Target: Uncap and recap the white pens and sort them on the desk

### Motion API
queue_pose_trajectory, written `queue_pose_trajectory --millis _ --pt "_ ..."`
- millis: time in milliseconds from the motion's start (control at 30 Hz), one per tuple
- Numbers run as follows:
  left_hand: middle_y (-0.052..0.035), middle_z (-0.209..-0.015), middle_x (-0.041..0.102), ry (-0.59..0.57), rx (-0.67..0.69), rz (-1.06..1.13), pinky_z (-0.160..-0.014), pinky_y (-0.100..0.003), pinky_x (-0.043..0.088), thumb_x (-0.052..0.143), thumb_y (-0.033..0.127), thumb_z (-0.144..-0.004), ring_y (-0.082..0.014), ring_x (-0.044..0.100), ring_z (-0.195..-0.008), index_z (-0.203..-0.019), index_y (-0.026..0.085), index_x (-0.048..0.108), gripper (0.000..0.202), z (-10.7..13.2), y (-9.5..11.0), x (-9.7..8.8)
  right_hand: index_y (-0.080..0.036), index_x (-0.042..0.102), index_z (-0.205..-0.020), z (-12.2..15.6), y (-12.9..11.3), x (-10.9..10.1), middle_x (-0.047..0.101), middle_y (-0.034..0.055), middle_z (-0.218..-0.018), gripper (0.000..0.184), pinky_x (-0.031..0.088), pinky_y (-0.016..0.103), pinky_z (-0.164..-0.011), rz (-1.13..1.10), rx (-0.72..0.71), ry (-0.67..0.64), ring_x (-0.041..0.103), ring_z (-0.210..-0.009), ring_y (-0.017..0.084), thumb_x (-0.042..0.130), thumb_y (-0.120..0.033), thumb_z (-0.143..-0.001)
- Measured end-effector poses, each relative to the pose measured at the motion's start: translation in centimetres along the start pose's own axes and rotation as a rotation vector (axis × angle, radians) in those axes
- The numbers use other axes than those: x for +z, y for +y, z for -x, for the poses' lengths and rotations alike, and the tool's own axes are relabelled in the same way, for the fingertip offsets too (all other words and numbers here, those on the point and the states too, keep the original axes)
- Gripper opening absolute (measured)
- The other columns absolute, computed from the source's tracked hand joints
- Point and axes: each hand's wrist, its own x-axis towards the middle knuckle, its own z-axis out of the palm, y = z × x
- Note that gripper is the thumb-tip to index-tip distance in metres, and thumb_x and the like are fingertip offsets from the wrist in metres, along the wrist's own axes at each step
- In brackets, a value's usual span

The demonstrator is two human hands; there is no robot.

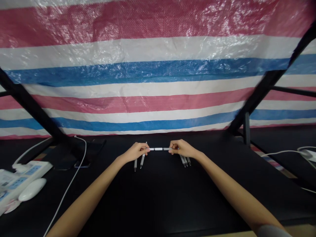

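A white pen (158, 149) with dark bands lies level between my two hands, above the black table. My left hand (136, 151) pinches its left end, and my right hand (182, 148) pinches the right end. Under my left hand, two white pens (142, 161) rest with their dark tips toward me, their upper parts partly covered by the fingers. Several more pens (184, 161) lie side by side below my right hand, also tips toward me and partly hidden.
On the left are a white power strip (31, 172), a white computer mouse (33, 189) and a white cable (71, 184). A dark phone-like slab (64, 164) lies behind. Black slanted posts (37, 108) flank the striped sheet (153, 105) at the back. More white cables (283, 152) run at right.
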Motion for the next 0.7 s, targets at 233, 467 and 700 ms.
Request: queue_pose_trajectory --millis 233,467,700 --pt "0.0031 -0.057 0.057 0.064 0.015 -0.03 -0.054 -0.02 0.036 0.055 0.037 -0.08 -0.011 0.053 -0.055 -0.084 0.017 0.063 0.022 0.01 0.09 -0.18 -0.015 0.064 -0.074 -0.22 0.34 0.25 0.063 0.0037 -0.064 0.047 0.037 0.026 -0.061 0.029 -0.055 -0.069 0.056 -0.061 0.013 0.035 -0.049 -0.09" --pt "0.001 -0.061 0.062 0.05 0.003 0.023 -0.055 -0.021 0.038 0.056 0.036 -0.079 -0.0119 0.055 -0.057 -0.087 0.016 0.063 0.022 -0.04 0.24 -0.3 -0.016 0.061 -0.086 -0.12 0.44 -0.05 0.06 0.0019 -0.067 0.036 0.036 0.026 -0.058 -0.028 -0.029 -0.062 0.052 -0.06 0.013 0.049 -0.051 -0.083" --pt "-0.0026 -0.07 0.068 0.045 -0.005 0.082 -0.058 -0.022 0.041 0.055 0.036 -0.08 -0.0139 0.06 -0.062 -0.087 0.016 0.062 0.023 0.02 0.31 -0.28 -0.018 0.057 -0.082 -0.21 0.75 -0.05 0.055 -0.0004 -0.07 0.021 0.035 0.023 -0.055 -0.042 -0.048 -0.059 0.046 -0.059 0.01 0.065 -0.035 -0.074"
